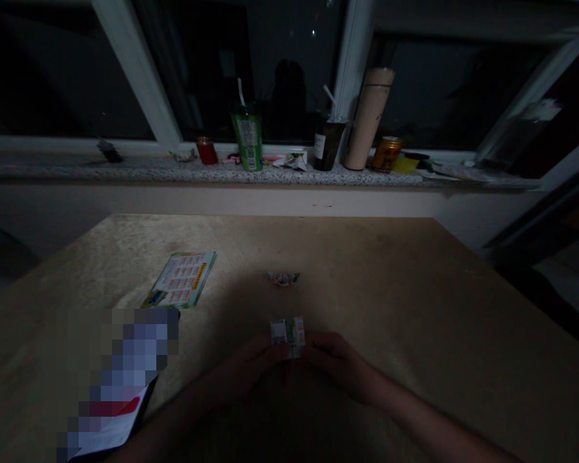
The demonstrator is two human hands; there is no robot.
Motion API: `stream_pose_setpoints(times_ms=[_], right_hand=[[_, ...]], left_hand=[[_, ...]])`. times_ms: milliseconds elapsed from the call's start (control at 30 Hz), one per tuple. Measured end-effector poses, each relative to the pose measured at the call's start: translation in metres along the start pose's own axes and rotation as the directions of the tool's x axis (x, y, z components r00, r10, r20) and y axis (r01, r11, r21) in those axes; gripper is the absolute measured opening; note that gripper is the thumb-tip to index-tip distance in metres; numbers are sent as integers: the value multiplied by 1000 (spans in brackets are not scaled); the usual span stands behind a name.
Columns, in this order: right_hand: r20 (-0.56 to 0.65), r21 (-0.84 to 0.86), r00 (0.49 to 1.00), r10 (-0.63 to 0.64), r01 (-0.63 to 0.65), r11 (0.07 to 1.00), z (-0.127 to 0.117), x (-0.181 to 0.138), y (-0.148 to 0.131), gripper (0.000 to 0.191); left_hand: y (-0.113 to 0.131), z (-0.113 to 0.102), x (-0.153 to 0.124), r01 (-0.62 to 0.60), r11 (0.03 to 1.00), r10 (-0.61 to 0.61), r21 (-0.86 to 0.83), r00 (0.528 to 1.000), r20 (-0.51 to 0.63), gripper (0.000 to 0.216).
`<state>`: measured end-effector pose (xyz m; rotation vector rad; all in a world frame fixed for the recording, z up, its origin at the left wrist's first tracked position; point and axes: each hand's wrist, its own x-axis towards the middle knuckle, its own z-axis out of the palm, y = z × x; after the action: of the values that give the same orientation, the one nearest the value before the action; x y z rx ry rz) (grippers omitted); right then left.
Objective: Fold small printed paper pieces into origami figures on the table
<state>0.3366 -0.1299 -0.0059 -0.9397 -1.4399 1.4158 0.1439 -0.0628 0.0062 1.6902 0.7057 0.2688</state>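
Note:
Between my two hands is a small folded piece of printed paper (287,331), with white, green and reddish print. My left hand (258,354) grips its left edge, and my right hand (330,354) grips its right lower edge. The fingers are dim, and those under the paper are hidden. Just beyond my hands, a small folded paper piece (284,278) with colourful print lies on the table, touched by neither hand. A stack of printed calendar sheets (181,280) rests farther to the left.
A lit phone or tablet (113,424), partly blurred out, lies at the left of the wooden table (367,270). On the windowsill behind stand a green cup (249,138) with a straw, a dark cup (327,145), a tall beige flask (368,119), an orange can (386,154) and a red jar (206,151).

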Motion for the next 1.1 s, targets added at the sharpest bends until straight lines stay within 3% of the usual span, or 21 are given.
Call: stream_pose_setpoints(times_ms=[233,433,700,1100], right_hand=[[-60,-102,996,-71,65,993,4,0,5,28],[-58,-167,998,40,-49,985,5,-1,10,39],[-15,-35,997,70,-70,997,4,-2,12,44],[-177,-136,981,74,-98,986,4,0,13,49]], left_hand=[[-3,3,0,42,999,-42,2,995,90,47],[2,2,-2,48,999,-49,16,996,81,51],[-4,-1,2,-9,1000,6,24,990,138,55],[-1,3,2,-94,990,80,110,989,123,57]])
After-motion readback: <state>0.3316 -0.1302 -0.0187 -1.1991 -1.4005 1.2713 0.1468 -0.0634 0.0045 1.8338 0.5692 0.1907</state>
